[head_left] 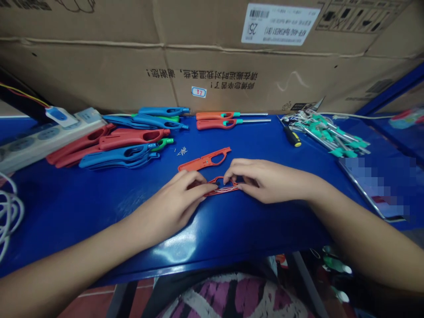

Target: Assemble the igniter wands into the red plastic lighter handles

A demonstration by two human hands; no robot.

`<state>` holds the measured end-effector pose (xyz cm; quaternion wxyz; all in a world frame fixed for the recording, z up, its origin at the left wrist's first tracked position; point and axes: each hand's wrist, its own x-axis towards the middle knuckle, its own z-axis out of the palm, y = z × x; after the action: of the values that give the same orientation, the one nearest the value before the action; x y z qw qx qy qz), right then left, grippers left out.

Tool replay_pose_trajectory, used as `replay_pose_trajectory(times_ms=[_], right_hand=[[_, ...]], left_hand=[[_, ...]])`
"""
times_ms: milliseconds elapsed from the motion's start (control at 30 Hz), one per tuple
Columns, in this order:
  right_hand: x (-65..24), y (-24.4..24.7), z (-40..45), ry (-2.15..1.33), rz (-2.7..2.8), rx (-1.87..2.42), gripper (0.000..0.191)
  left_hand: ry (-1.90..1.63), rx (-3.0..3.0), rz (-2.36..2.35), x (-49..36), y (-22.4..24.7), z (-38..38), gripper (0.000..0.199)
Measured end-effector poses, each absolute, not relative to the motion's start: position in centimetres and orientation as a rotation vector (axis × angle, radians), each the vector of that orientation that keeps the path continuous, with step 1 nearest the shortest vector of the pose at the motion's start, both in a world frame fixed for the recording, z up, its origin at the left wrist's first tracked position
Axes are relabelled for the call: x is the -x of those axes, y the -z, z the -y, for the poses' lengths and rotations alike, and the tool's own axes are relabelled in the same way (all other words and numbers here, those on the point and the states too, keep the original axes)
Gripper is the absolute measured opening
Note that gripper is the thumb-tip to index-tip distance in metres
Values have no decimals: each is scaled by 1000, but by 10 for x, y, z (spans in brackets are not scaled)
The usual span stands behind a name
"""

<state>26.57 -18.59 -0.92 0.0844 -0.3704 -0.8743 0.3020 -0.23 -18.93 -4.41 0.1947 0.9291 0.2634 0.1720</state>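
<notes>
My left hand [183,194] is closed on the left end of an orange gas-lighter casing half [212,193], thumb and fingers gripping its edges. Thin pale wires [227,189] run along the inside of this half. At its right end is my right hand [258,179], thumb against the lower edge and index finger bent down by the handle loop. The fingers hide parts of the casing. Just behind, a second orange casing half [202,162] lies on the blue table [139,238], apart from both hands.
Small screws [182,151] lie behind the casing. Red casings [132,138] and blue casings [115,157] are piled left, beside a power strip [39,139]. Two orange lighters [217,124] lie at the back. Rightward are a screwdriver [292,136], green-and-metal lighter parts [331,132] and a flat pixelated object [364,190].
</notes>
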Motion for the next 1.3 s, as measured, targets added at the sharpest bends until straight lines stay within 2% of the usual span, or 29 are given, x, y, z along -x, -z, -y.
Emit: replay_pose_trajectory(times_ms=[167, 300, 467, 633, 867, 1033, 1300], right_hand=[[-260, 12, 187, -908, 2629, 1071, 16], [-260, 13, 186, -963, 2601, 1017, 16], [-261, 15, 186, -976, 2570, 993, 4], [-257, 21, 185, -863, 2588, 1004, 23], [-253, 24, 184, -715, 2606, 1086, 13], [-254, 25, 185, -524, 2794, 1026, 19], [-254, 27, 185, -448, 2844, 1011, 22]], left_hand=[[-455, -2626, -711, 3, 43, 191, 35], [-427, -2613, -717, 4, 42, 192, 36], [-450, -2624, -721, 5, 41, 192, 33], [-466, -2622, -708, 6, 41, 191, 30], [-468, -2593, -712, 5, 40, 188, 26], [-446, -2610, -695, 5, 40, 186, 27], [-386, -2671, -692, 8, 41, 185, 31]])
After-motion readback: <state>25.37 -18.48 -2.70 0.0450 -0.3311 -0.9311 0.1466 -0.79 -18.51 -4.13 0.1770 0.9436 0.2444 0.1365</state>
